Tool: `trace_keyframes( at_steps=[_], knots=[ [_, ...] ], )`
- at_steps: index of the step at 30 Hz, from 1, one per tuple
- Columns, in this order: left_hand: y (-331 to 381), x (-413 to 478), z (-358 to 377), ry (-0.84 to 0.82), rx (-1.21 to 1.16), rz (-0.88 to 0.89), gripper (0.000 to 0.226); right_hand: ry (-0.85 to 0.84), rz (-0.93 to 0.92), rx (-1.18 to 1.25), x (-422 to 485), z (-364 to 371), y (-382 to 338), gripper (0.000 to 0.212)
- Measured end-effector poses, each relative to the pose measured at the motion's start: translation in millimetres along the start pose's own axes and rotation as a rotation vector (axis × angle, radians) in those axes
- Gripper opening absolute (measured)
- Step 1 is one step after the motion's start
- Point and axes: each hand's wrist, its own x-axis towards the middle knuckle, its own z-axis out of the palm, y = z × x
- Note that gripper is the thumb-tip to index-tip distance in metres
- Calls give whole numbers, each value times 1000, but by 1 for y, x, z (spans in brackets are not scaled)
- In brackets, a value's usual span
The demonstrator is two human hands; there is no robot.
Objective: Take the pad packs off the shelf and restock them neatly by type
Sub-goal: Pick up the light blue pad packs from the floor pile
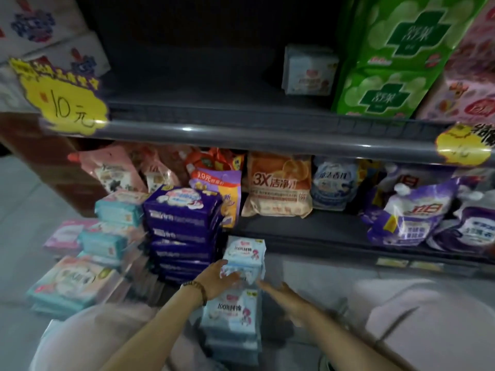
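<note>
Pad packs stand in piles on the floor in front of the shelf. A tall stack of purple packs [184, 231] is in the middle, teal and pink packs [107, 236] lie to its left. A pale blue pack [245, 253] tops a pile at the shelf's foot, and a second pale blue stack [231, 317] sits nearer me. My left hand [217, 277] rests on the near edge of the upper pale blue pack, fingers around its corner. My right hand [284, 293] reaches toward the same pack with fingers extended, beside it. One pale pack [308, 70] remains on the upper shelf.
The upper shelf [214, 108] is mostly bare, with green tissue bundles [388, 62] at its right. The lower shelf holds detergent refill pouches [278, 186]. Yellow price tags [64, 103] hang on the shelf edge. My knees frame the bottom corners.
</note>
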Motion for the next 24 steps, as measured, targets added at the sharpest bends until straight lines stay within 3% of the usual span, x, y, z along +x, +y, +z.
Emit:
trace_keyframes(
  at_steps=[1,2,5,7,9,11,13,15,18,21,24],
  knots=[
    [-2,-2,0,-43,-22,-18,26,-62,62,6,0,8,6,104],
    [-9,-2,-1,-77,-62,-26,25,-110,111,16,3,16,13,103],
    [-37,4,2,-134,-123,-207,93,-161,135,129,8,35,29,101],
    [-57,9,8,-186,-91,-306,109,-158,94,135,7,42,33,74],
    [-55,-2,9,-246,-157,-393,100,-149,58,146,4,45,34,51],
    [-52,-14,11,-298,-275,-417,88,-169,59,174,-2,45,32,59],
    [-55,-18,15,-311,-364,-414,96,-197,84,194,-8,46,32,62],
    [-55,-25,20,-335,-409,-445,114,-203,118,209,-13,45,34,50],
    [-48,-34,24,-357,-431,-433,95,-209,152,221,-18,45,38,38],
    [-45,-34,21,-367,-380,-385,98,-227,154,189,-27,45,34,57],
    [-22,-48,-1,-393,-336,-308,60,-280,120,166,-36,36,21,70]
  ],
)
